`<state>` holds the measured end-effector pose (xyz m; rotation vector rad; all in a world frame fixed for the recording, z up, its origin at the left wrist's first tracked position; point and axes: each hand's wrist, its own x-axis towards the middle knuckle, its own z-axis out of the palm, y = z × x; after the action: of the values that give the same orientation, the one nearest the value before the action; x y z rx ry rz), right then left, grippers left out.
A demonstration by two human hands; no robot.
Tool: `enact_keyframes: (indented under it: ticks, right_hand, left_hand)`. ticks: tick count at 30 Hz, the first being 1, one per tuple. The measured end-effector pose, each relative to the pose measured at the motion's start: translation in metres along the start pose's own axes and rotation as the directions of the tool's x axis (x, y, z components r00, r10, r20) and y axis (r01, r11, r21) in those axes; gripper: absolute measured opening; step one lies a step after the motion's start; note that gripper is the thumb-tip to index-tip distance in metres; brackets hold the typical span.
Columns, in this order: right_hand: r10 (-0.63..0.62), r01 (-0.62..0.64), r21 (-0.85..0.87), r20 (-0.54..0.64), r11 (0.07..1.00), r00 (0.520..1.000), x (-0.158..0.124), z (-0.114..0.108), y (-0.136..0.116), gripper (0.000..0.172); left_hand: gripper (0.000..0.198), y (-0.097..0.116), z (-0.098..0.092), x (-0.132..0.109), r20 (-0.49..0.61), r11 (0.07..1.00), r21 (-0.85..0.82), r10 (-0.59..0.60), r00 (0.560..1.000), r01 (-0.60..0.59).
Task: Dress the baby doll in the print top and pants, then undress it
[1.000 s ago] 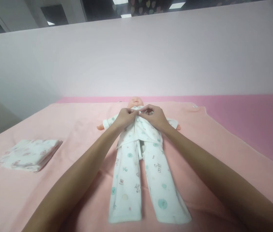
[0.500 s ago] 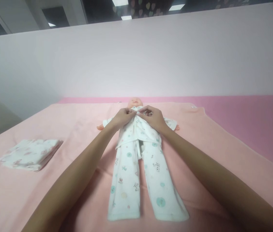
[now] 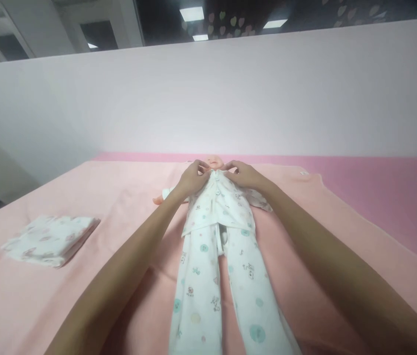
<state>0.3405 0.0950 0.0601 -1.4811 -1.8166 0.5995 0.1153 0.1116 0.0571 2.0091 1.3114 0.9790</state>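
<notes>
- From my end, I have the doll [image 3: 215, 161] lying on its back in the middle of the scene, head end far and legs toward me.
- I see the left hand [image 3: 192, 178] at the left side of the collar of the printed shirt [image 3: 216, 209], its fingers bent and close in by the doll's chin.
- The right hand [image 3: 243, 174] mirrors it at the right side of the collar, thumb and forefinger reaching inward.
- Both sets of fingers look curled at the fabric; I cannot tell whether either is pinching cloth or only touching it.
- Between the hands I make out two small buttons [image 3: 218, 193], one farther and one nearer, down the shirt front.
- The shirt's lower edge overlaps the matching trousers [image 3: 198, 281], whose legs run out of my near edge.
- Everything lies on a peach blanket [image 3: 120, 202] spread over a pink bench [image 3: 382, 192].
- To the left, well apart from the doll, I see a folded printed cloth [image 3: 51, 239].
- At the far side a white panel [image 3: 230, 98] stands upright.
</notes>
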Motion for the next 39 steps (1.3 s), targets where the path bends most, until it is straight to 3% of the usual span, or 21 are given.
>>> enact_keyframes:
  ticks: [5, 9, 13, 18, 26, 34, 39]
  right_hand:
    - [-0.03, 0.03, -0.007, 0.095, 1.0, 0.995, 0.018, -0.001, 0.004, 0.03]
    - [-0.09, 0.086, 0.084, 0.048, 0.993, 0.995, 0.021, 0.007, 0.011, 0.027]
    - [-0.051, 0.062, 0.275, -0.047, 0.96, 0.998, 0.018, 0.019, 0.008, 0.035]
    - [-0.001, 0.021, 0.42, -0.048, 0.907, 0.999, 0.014, 0.025, 0.007, 0.044]
    - [0.024, -0.052, 0.437, 0.069, 0.898, 0.997, 0.013, 0.019, 0.01, 0.042]
    - [0.072, -0.088, 0.412, 0.052, 0.907, 0.996, 0.014, 0.02, 0.013, 0.054]
    - [0.092, -0.101, 0.434, 0.041, 0.895, 0.995, 0.014, 0.023, 0.015, 0.055]
  left_hand:
    - [0.02, -0.014, -0.003, 0.018, 0.065, 0.972, 0.133, 0.189, 0.98, -0.196]
    - [0.019, -0.014, -0.003, 0.018, 0.037, 0.958, 0.132, 0.252, 0.967, -0.254]
    - [0.02, -0.01, 0.003, 0.016, -0.008, 0.951, 0.116, 0.288, 0.957, -0.286]
    - [0.02, -0.009, 0.009, 0.015, -0.029, 0.962, 0.036, 0.271, 0.962, -0.27]
    - [0.021, -0.012, 0.014, 0.013, -0.058, 0.965, -0.071, 0.25, 0.966, -0.254]
    - [0.025, -0.011, 0.013, 0.013, -0.005, 0.975, -0.095, 0.203, 0.979, -0.203]
    - [0.025, -0.01, 0.012, 0.014, -0.015, 0.965, -0.118, 0.233, 0.972, -0.233]
